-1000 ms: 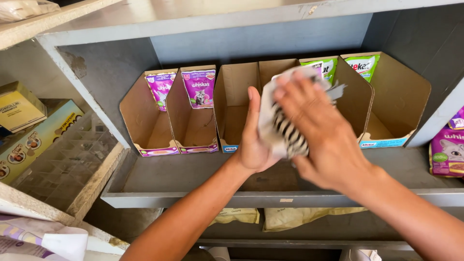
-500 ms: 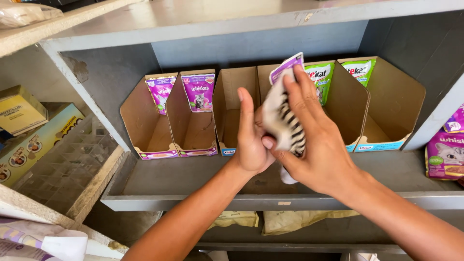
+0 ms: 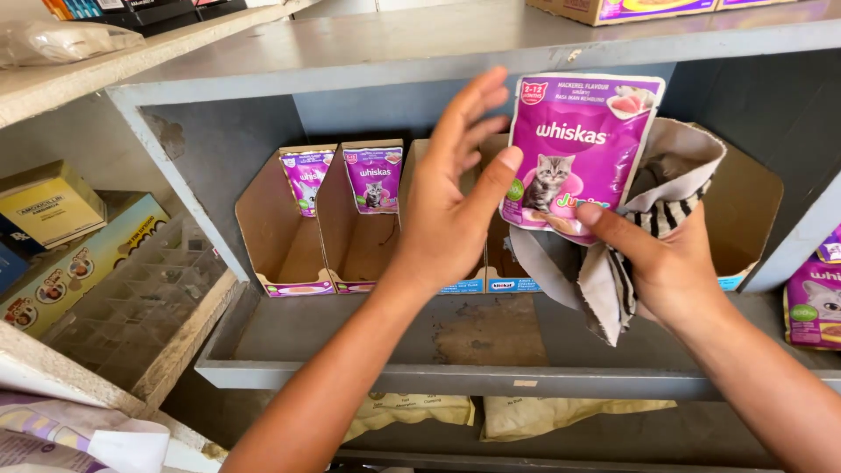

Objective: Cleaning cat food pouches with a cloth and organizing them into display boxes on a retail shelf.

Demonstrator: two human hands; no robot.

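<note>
R hand (image 3: 670,263) grips purple pouch (image 3: 578,149) w/ striped cloth (image 3: 613,280), centre-right of frame; L hand (image 3: 451,197) spread wide, thumb touching pouch.

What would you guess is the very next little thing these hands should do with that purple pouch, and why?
Probably close the left hand on the purple pouch. Its thumb already touches the pouch's edge with the fingers spread open, while the right hand holds both pouch and striped cloth, so it cannot wipe freely.
</note>
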